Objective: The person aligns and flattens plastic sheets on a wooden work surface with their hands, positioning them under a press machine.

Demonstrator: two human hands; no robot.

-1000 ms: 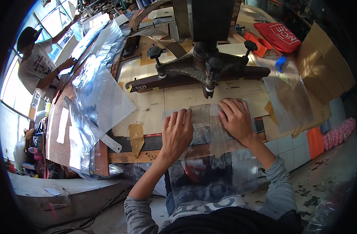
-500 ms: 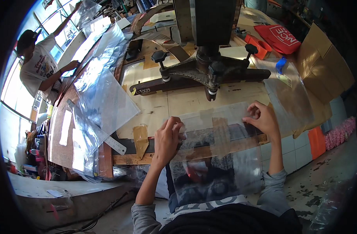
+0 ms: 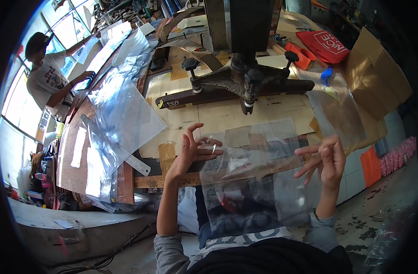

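A transparent plastic sheet lies over the front edge of the wooden worktable, its lower part hanging down before my body. My left hand is at its left edge, fingers spread. A thin whitish glint shows by those fingertips; I cannot make out what it is. My right hand hovers by the sheet's right edge, its fingers apart and gripping nothing. Beyond the sheet, a dark metal press head with a long bar and black knobs stands above the pale tabletop.
A pile of plastic sheets and a metal ruler lie to the left. Right of the press are a red bag, a blue tape dispenser and an open cardboard box. A co-worker stands far left.
Both hands have opened from a closed pose, fingers now spread. My right hand has moved right and nearer to me; the left has shifted slightly left. The co-worker's raised arm has come down.
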